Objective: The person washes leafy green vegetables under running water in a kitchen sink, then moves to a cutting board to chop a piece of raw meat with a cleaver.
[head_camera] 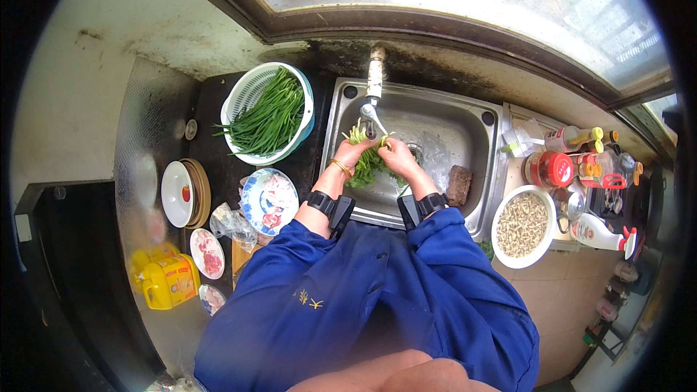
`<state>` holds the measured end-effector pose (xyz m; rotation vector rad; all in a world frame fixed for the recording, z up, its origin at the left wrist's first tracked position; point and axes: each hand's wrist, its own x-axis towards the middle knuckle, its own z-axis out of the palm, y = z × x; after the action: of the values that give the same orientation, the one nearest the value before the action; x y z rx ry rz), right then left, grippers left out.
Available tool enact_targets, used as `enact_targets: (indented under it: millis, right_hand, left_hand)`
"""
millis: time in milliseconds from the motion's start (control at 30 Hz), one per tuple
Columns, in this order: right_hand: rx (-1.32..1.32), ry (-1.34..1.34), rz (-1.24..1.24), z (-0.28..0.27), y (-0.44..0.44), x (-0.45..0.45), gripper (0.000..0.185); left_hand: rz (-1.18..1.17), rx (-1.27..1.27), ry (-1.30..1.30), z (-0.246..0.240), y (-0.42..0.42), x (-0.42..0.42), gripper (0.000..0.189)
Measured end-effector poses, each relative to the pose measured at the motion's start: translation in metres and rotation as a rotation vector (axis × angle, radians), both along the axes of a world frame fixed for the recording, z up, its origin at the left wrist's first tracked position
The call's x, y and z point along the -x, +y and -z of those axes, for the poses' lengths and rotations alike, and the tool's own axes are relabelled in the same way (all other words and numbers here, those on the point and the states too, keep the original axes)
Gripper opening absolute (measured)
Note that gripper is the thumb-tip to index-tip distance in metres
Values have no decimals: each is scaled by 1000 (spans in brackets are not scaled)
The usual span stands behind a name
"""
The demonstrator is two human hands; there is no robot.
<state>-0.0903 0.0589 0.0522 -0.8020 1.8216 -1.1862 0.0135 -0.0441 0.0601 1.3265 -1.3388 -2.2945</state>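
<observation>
Both my hands are over a stainless steel sink (pixel 463 103), just below the tap (pixel 374 79). A bunch of leafy greens with pale stems (pixel 370 166) is between them, stems towards the tap and leaves hanging down into the basin. My left hand (pixel 351 154), with a gold-coloured bangle at the wrist, grips the bunch on its left side. At the right side my right hand (pixel 397 155) has its fingers closed around some of the stems. The tap's lever and spout partly cover the stem ends. Whether water is running, I cannot tell.
Left of the sink stand a colander of garlic chives (pixel 269 114), a blue-patterned bowl of raw meat (pixel 256 196) and stacked dishes (pixel 177 193). A brown block (pixel 459 186) lies in the basin. To the right are a bowl of small pale pieces (pixel 520 228), seasoning jars (pixel 550 169) and a spray bottle (pixel 601 233).
</observation>
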Motion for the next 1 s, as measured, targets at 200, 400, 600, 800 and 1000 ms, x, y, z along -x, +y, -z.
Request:
enact_targets:
  millis: [200,400,600,800,1000]
  right_hand:
    - [-84,328,-227,0,0,-1,24]
    - [56,-86,-137,-4,-2,0,23]
    - [57,-469,244,1,-5,5,18]
    - [177,-425,441,8,-4,12,22]
    - [89,-548,240,-7,-12,1,24]
  left_hand:
    - [73,0,14,4,5,0,26]
    - [-86,20,35,0,5,2,15]
    - [-124,68,81,4,1,0,11]
    - [-140,80,151,10,-2,-7,12]
    - [6,121,81,14,5,-1,26]
